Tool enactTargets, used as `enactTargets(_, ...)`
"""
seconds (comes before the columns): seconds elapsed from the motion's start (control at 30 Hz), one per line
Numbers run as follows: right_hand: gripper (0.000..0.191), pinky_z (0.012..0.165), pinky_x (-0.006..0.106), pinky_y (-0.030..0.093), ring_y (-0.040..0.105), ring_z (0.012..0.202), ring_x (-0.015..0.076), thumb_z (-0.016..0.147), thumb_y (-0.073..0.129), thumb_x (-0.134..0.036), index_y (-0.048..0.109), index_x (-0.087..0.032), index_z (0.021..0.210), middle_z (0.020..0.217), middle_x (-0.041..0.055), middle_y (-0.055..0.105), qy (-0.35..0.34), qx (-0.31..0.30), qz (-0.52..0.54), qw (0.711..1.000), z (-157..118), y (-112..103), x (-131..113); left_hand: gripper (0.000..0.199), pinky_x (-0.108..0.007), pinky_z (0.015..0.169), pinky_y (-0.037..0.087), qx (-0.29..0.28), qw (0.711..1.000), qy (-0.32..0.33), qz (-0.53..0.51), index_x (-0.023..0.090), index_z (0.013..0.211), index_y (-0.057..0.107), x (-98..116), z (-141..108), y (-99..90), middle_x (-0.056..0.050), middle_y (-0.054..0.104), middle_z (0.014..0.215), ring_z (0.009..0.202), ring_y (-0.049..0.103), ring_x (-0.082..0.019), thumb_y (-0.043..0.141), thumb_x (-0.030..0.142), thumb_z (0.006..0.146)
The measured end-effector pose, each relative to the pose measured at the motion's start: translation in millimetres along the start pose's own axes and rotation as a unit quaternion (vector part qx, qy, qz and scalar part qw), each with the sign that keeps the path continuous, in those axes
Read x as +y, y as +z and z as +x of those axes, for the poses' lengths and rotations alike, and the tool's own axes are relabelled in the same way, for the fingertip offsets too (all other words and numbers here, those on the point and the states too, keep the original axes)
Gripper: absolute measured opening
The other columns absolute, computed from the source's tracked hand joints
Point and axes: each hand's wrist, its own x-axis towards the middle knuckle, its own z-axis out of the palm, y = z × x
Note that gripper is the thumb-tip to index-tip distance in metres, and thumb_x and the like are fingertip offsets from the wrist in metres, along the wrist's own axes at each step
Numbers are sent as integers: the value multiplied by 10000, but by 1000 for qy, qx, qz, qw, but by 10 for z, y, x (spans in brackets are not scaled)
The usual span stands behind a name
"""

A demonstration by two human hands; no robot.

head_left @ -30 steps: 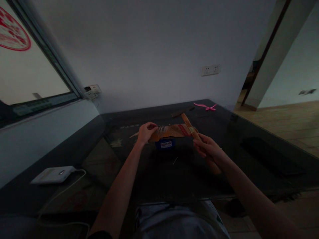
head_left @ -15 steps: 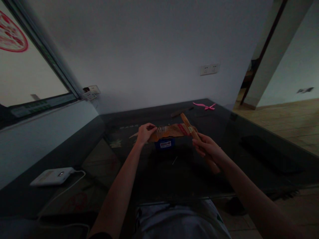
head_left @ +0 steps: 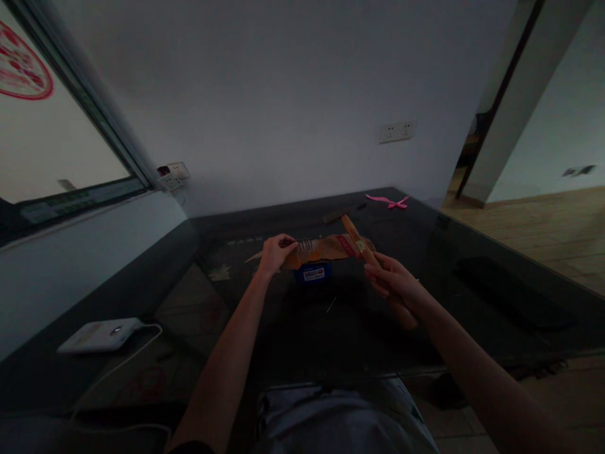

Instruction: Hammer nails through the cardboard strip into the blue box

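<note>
My right hand [head_left: 392, 280] is closed around the wooden handle of a hammer [head_left: 360, 244]. Its dark head crosses the handle's far end, above the right part of a brown patterned strip [head_left: 326, 248] that looks like cardboard. Under the strip stands a blue box or tub [head_left: 314, 273] with a white label. Several thin dark nails [head_left: 306, 244] stick up from the strip. Right beside them, my left hand [head_left: 276, 252] is pinched at the strip's left part; what lies between its fingertips is too small to make out. One loose nail [head_left: 331, 304] lies on the dark table in front.
The glossy dark table [head_left: 283, 353] reaches back to the wall. A white phone or power bank [head_left: 101, 335] with a cable lies at left. A pink ribbon [head_left: 390, 202] is at the far right corner, and a flat black object [head_left: 513, 293] lies at right.
</note>
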Motion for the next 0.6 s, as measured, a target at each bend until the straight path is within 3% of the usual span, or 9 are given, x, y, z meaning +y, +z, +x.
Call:
enactTargets(0.27, 335, 299, 165, 234, 350, 309, 18, 758, 634, -379, 455, -181, 961, 568, -82, 457, -2, 0, -8, 1000, 7, -25, 25, 157, -288, 699, 501, 16, 1000, -4, -12, 139, 762, 632, 53, -22, 7, -52, 661, 743, 703, 622, -158, 623, 286, 705)
enactTargets(0.37, 320, 300, 164, 235, 354, 311, 16, 762, 629, -374, 463, -183, 958, 577, -80, 460, -7, -1, -6, 1000, 11, -33, 37, 218, -272, 705, 499, 20, 999, 17, -35, 141, 885, 611, 116, -24, -38, -59, 658, 835, 736, 618, -144, 641, 234, 690)
enactTargets(0.5, 327, 298, 164, 233, 349, 312, 16, 755, 635, -376, 466, -186, 961, 581, -79, 463, 0, 6, 1, 1000, 7, -27, 29, 409, -247, 668, 477, 77, 994, 65, 31, 178, 1053, 556, 362, -63, -160, -73, 611, 1042, 798, 583, -142, 671, 194, 661)
enactTargets(0.6, 358, 296, 164, 228, 345, 315, 16, 744, 644, -377, 466, -183, 988, 583, -80, 461, 3, 13, 8, 1000, 0, -21, 19, 317, -260, 717, 454, 100, 987, 102, 78, 181, 1034, 565, 664, -196, -187, -70, 609, 1000, 828, 570, -154, 617, 197, 722)
